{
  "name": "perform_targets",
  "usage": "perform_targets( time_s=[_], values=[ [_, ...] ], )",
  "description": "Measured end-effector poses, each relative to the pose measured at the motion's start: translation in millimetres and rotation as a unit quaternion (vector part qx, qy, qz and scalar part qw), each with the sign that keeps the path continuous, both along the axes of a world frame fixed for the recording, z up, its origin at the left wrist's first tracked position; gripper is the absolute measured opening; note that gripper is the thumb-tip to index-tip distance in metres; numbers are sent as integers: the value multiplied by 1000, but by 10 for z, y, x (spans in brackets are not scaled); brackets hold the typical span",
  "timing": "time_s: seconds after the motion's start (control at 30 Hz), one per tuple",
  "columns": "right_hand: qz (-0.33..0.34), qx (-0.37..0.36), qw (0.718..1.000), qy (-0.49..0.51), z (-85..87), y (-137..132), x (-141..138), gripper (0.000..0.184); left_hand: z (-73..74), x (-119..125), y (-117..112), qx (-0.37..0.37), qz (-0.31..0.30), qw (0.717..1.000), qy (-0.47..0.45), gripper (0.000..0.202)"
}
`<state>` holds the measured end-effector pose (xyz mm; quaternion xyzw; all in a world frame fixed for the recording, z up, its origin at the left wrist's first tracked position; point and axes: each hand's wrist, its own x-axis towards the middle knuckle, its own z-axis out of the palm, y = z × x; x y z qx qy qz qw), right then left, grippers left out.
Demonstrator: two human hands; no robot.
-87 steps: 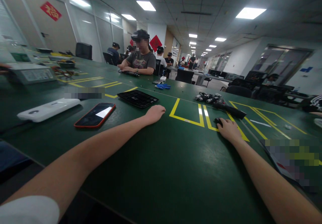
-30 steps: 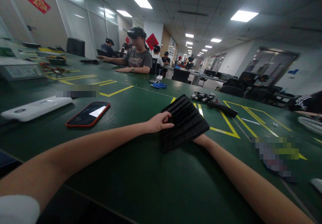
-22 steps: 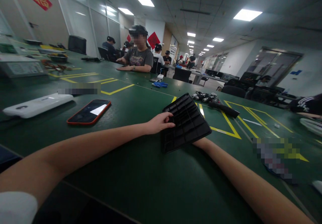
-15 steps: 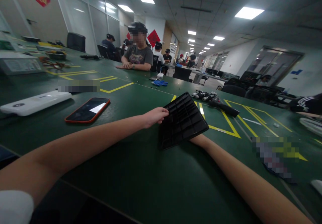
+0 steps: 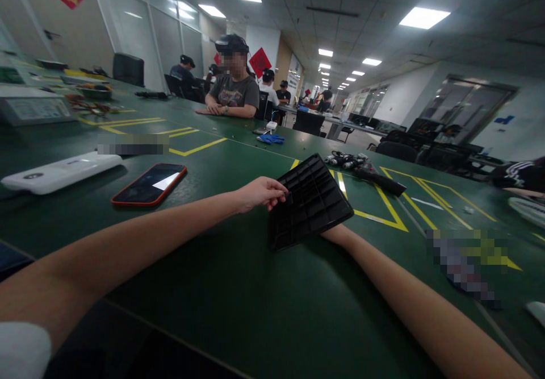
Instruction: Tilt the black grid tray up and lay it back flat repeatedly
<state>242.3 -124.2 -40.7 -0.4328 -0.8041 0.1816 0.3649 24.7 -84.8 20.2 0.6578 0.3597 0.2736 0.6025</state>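
Observation:
A black plastic tray (image 5: 313,205), divided by thin ribs into several compartments, is tilted up above the green table with its open face towards me. My right hand (image 5: 334,234) holds it from behind; most of that hand is hidden by the tray and only the wrist side shows. My left hand (image 5: 266,192) is at the tray's left side, its fingers pinched together over the compartments. Whatever lies between those fingertips is too small to make out.
An orange-edged phone (image 5: 150,184) and a white device (image 5: 63,171) lie to the left. Beyond the tray are dark cables (image 5: 347,160), a black cylindrical thing (image 5: 381,181) and a blue glove (image 5: 271,139). Yellow tape marks the table (image 5: 238,277). A person (image 5: 233,89) sits across.
My left hand's fingers have shifted slightly right and curled more, over the tray's compartments. The tray and my right hand stay almost in place.

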Motion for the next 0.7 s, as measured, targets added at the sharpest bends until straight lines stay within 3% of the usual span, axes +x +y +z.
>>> perform_targets(
  time_s=[0.17, 0.37, 0.57, 0.7],
  values=[
    [18, 74, 996, -53, -2, -7, 6, 50, -78, 30, -20, 92, 11, 995, 41, 6],
    [23, 75, 993, -88, 21, -57, 60, 54, -94, 35, -29, 223, -23, 970, 92, 8],
    [0, 67, 994, -81, 40, -68, 51, 56, -124, 18, 16, 243, -61, 965, 73, 15],
    [10, 70, 993, -94, 26, -56, 49, 55, -147, 46, 64, 299, -27, 948, 105, 14]
  ],
)
